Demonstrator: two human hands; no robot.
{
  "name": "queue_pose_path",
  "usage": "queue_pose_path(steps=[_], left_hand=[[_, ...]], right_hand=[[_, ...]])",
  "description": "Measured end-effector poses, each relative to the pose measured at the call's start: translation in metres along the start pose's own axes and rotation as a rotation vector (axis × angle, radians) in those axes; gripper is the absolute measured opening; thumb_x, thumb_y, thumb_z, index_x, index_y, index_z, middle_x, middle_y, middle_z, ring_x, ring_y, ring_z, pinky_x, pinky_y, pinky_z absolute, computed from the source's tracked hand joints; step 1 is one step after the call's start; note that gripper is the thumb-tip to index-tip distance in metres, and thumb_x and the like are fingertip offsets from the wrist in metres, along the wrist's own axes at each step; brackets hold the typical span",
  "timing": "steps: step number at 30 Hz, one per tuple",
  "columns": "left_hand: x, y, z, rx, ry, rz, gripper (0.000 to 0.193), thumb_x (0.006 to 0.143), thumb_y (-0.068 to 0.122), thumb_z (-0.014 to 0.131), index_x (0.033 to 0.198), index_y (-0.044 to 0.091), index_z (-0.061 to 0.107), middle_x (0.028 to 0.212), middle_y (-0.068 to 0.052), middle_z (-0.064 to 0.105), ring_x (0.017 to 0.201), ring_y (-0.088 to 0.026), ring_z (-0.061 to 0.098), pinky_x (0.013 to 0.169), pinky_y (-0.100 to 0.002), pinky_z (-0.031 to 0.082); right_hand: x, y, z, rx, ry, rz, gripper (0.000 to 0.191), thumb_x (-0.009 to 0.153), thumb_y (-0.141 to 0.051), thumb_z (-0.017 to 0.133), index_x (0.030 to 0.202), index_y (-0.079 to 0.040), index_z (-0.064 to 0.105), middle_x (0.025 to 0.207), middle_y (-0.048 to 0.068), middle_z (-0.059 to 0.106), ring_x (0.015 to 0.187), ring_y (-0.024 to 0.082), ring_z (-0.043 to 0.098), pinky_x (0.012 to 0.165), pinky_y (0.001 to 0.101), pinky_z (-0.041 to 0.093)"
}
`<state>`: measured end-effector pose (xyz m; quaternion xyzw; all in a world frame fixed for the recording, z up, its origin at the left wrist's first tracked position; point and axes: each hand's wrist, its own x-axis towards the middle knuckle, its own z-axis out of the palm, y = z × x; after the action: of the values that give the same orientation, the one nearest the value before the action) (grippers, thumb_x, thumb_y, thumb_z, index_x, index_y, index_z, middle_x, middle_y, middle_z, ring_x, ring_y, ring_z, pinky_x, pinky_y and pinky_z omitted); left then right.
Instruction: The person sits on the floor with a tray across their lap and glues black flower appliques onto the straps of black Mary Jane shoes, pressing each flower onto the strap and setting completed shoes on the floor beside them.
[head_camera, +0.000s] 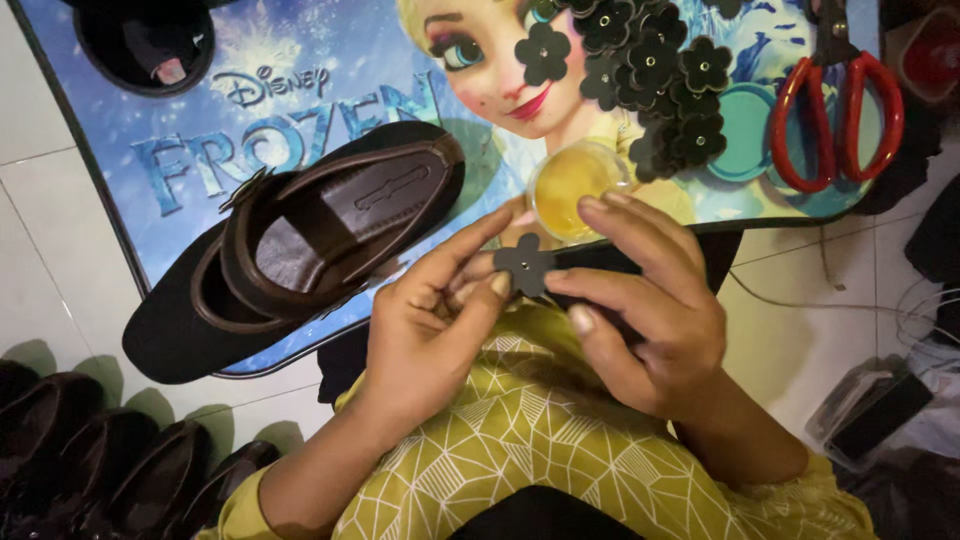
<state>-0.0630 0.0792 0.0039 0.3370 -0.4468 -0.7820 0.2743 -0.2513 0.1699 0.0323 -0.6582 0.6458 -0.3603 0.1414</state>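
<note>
Table (200, 150) with the printed cartoon top is carrying a black shoe (290, 250) at nine o'clock of the hands. Left hand (430, 320) and right hand (640, 310) are both pinching one dark flower piece (524, 264) between fingertips; keeping it flat by its petal edges looks wisest. Glue pot (572, 180) is waiting at twelve o'clock.

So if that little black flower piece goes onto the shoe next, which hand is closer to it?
Probably the left hand. It sits beside the black shoe, whose heel end is just above its fingers. The right hand pinches the flower piece from the far side, nearer the glue cup.
</note>
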Motion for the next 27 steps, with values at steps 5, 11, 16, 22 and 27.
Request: queue_pose_path(steps=[5,11,16,22,27], left_hand=[[-0.003,0.005,0.001,0.010,-0.038,0.020,0.053,0.101,-0.007,0.054,0.153,-0.001,0.046,0.142,-0.011,0.065,0.124,-0.007,0.062,0.106,-0.022,0.050],[-0.005,0.001,-0.003,-0.069,-0.026,-0.020,0.058,0.102,-0.008,0.055,0.158,-0.001,0.042,0.126,-0.011,0.071,0.112,-0.007,0.063,0.097,-0.021,0.051],[-0.007,-0.002,-0.007,-0.052,-0.047,-0.035,0.061,0.102,-0.009,0.053,0.160,0.000,0.040,0.123,-0.009,0.072,0.110,-0.006,0.062,0.095,-0.020,0.049],[-0.006,-0.006,-0.005,-0.152,-0.045,0.005,0.060,0.102,-0.010,0.053,0.159,-0.001,0.038,0.125,-0.010,0.071,0.114,-0.008,0.065,0.100,-0.021,0.052],[-0.005,-0.007,-0.008,-0.176,-0.008,-0.018,0.061,0.103,-0.010,0.054,0.161,-0.002,0.038,0.124,-0.011,0.071,0.108,-0.007,0.064,0.093,-0.021,0.052]], right_hand=[[0.001,-0.004,0.014,-0.083,-0.022,-0.027,0.032,0.090,0.001,0.069,0.120,-0.009,0.075,0.147,0.019,0.058,0.141,0.039,0.054,0.120,0.0463,0.043],[0.000,-0.002,0.013,-0.166,-0.073,-0.118,0.034,0.084,0.000,0.070,0.117,-0.011,0.076,0.143,0.022,0.057,0.136,0.044,0.052,0.116,0.0478,0.043],[-0.002,0.001,0.012,-0.155,0.013,-0.027,0.030,0.091,0.002,0.069,0.117,-0.012,0.075,0.149,0.018,0.057,0.143,0.039,0.053,0.119,0.0440,0.043],[-0.004,0.000,0.018,-0.226,0.006,-0.084,0.034,0.088,0.002,0.070,0.120,-0.009,0.076,0.144,0.020,0.057,0.139,0.040,0.052,0.119,0.0481,0.045],[-0.007,-0.005,0.021,-0.279,0.006,-0.180,0.034,0.089,0.002,0.073,0.121,-0.009,0.077,0.142,0.018,0.058,0.136,0.039,0.053,0.116,0.0479,0.046]])
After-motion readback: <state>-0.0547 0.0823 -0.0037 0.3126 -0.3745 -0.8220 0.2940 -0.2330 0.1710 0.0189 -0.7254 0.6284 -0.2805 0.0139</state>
